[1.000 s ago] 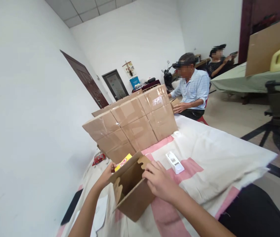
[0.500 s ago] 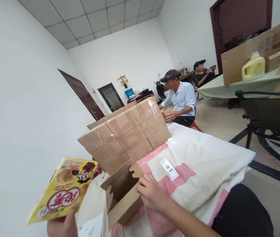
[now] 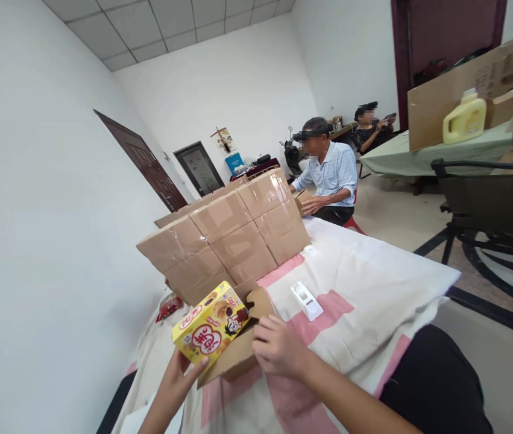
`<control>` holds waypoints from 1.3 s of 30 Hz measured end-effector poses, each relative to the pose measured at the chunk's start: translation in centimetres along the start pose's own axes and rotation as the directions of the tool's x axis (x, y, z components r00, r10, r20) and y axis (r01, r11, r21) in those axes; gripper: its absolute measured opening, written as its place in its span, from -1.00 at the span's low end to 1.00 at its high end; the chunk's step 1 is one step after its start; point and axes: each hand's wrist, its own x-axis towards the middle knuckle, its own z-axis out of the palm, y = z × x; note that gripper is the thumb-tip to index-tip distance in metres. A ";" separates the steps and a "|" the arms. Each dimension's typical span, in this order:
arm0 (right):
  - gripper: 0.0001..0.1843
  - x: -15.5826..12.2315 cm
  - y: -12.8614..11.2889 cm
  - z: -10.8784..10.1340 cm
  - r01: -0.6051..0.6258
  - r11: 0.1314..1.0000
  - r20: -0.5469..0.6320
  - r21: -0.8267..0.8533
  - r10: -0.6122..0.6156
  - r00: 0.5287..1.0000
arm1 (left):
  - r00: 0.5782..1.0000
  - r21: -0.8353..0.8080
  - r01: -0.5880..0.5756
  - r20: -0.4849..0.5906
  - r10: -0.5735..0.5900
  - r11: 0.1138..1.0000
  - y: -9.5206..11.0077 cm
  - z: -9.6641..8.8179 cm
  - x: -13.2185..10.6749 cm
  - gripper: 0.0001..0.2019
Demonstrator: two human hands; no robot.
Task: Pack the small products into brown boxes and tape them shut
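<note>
Gripping from below with the left hand's (image 3: 181, 369) fingers, perhaps to support its weight, a yellow printed cardboard snack box (image 3: 211, 325), tilted partly over the open brown cardboard carton (image 3: 237, 357). With the right hand (image 3: 280, 348) curled, holding the carton's edge, apparently for steadiness. Within reach beyond, a white plastic tape dispenser (image 3: 307, 301).

Cloth-covered table (image 3: 369, 289) under stacked cartons (image 3: 238, 238), open box (image 3: 233, 358), white dispenser (image 3: 307, 302), red packet (image 3: 169, 308).
</note>
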 end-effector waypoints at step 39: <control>-0.56 -2.4 4.3 1.6 -0.420 0.663 0.116 0.619 0.451 0.885 | 0.897 0.369 -0.283 -0.224 0.380 0.885 0.2 1.8 1.6 -0.43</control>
